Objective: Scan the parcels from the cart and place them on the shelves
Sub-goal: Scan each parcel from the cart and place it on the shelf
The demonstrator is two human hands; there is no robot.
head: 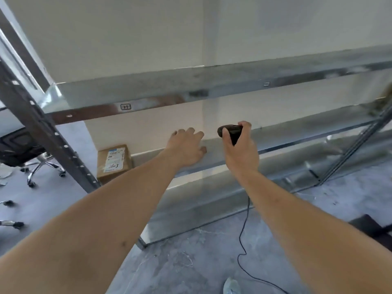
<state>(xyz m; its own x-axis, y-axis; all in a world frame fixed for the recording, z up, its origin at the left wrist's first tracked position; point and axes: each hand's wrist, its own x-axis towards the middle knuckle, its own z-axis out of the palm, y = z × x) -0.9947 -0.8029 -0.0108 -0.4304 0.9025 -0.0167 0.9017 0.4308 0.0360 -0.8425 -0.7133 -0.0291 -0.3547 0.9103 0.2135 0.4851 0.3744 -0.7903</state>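
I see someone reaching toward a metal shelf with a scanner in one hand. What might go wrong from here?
The scanner in the right hand has a cable trailing loose across the floor near the person's shoe; it might snag or trip them. The left hand reaches past the shelf's thin metal edge, which might scrape it.

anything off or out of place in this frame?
Nothing damaged or spilled. One brown parcel sits alone at the left end of the metal shelf. The scanner cable trails loose across the floor near a shoe, a possible snag.
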